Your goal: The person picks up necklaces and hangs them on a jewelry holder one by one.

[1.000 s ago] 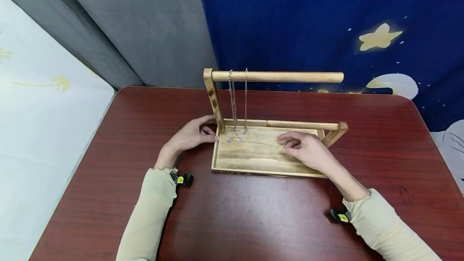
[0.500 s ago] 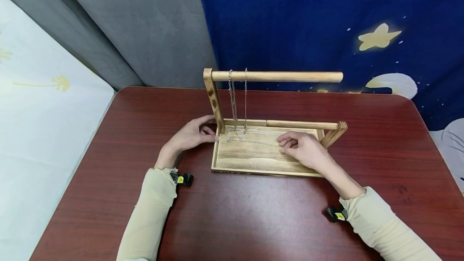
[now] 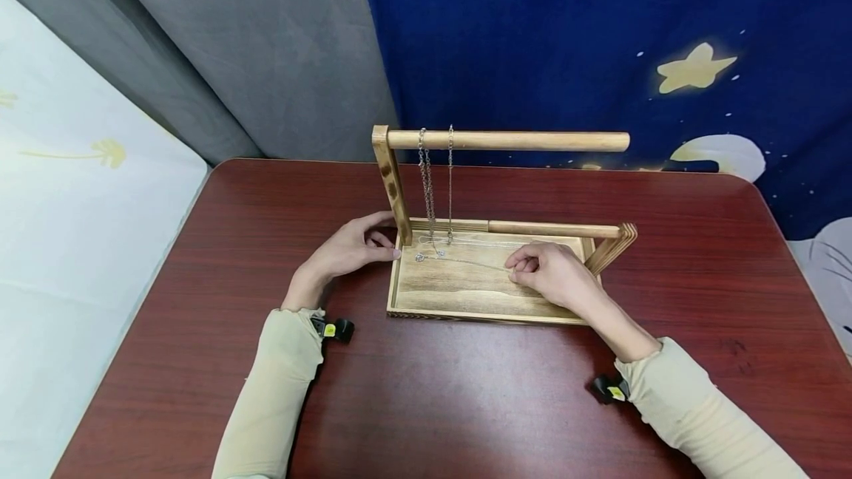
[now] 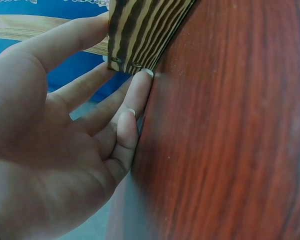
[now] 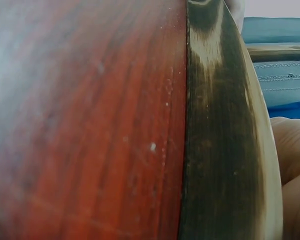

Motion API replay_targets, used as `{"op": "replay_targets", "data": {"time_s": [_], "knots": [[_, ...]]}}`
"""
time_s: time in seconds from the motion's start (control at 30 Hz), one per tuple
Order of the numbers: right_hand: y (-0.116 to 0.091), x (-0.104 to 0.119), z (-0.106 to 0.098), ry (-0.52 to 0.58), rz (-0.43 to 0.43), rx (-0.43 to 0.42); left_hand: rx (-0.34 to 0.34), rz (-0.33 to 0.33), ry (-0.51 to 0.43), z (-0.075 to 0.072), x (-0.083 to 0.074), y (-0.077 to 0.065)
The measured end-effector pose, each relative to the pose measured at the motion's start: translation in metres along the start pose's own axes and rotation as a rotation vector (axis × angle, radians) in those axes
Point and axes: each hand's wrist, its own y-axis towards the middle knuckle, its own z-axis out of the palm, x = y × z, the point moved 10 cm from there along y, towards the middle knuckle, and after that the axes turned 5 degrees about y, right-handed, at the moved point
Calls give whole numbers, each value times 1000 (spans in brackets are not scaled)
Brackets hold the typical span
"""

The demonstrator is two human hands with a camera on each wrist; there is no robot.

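In the head view, my right hand (image 3: 555,272) pinches the end of a thin silver necklace (image 3: 469,263) above the tray floor. Its chain stretches left to a small pendant (image 3: 420,258). The wooden jewelry stand has a shallow tray base (image 3: 459,301) and a round upper bar (image 3: 532,141). At the left back corner, my left hand (image 3: 349,245) holds the stand's end. The left wrist view shows the thumb on the rim of the end panel (image 4: 140,30) and fingers at its far corner. The right wrist view hides the pinch behind the tray wall (image 5: 225,130).
Looped chains (image 3: 427,183) and a single chain (image 3: 450,183) hang near the upper bar's left end. Another chain (image 3: 475,243) lies along the tray's back. A lower bar (image 3: 555,229) runs behind the tray to a slanted support (image 3: 611,248). Beneath is the brown table (image 3: 466,405).
My right hand has shifted slightly left over the tray with the necklace end, and its chain has become slacker. My left hand stays at the stand's corner.
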Motion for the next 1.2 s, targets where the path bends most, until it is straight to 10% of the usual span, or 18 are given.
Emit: {"op": "replay_targets", "data": {"time_s": [1.2], "knots": [[-2, 13, 1, -63, -102, 22, 5, -1, 7, 0, 2, 2]]}}
